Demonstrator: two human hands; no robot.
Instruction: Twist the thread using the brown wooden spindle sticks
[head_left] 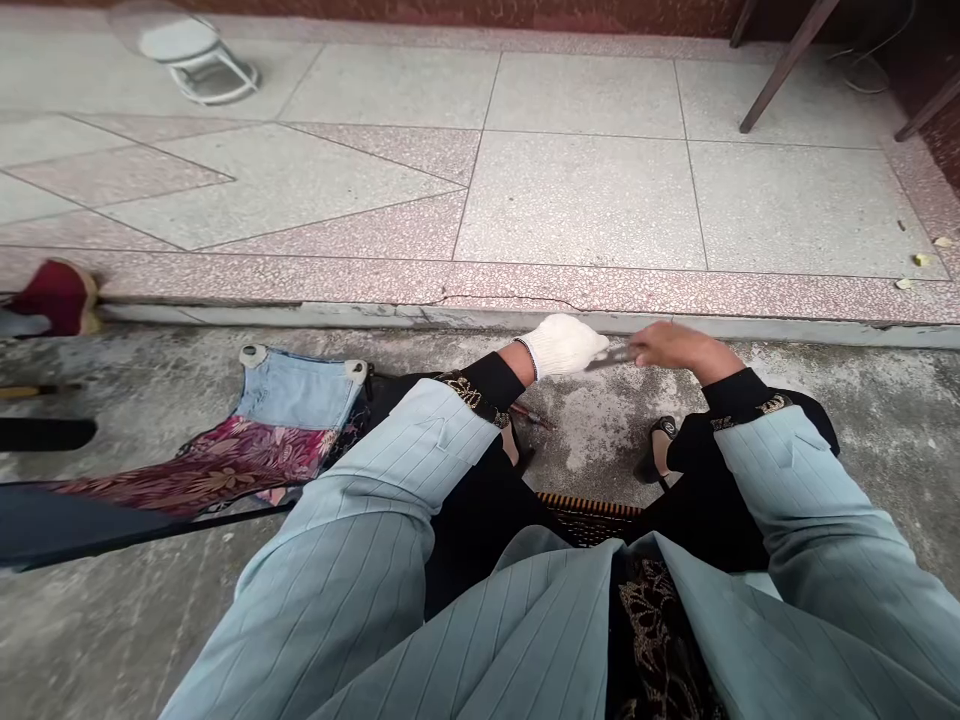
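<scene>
My left hand [564, 346] wears a white knitted glove and is closed around one end of a thin grey strip [616, 355], which is smeared and looks metallic. Bare and slightly blurred, my right hand [667, 346] has its fingers curled at the strip's other end; what lies between them is hidden. Both hands are above the concrete, just short of the low step. On the ground below the left wrist is a slim reddish-brown stick-like object [532, 415], partly hidden by the sleeve.
A low step [420, 316] edges the tiled floor ahead. To my left lies a denim and floral cloth apron [289, 395]. A red shoe [56, 297] of another person, a white stool [202, 55] and wooden furniture legs [787, 65] are around. I sit on a woven seat [596, 515].
</scene>
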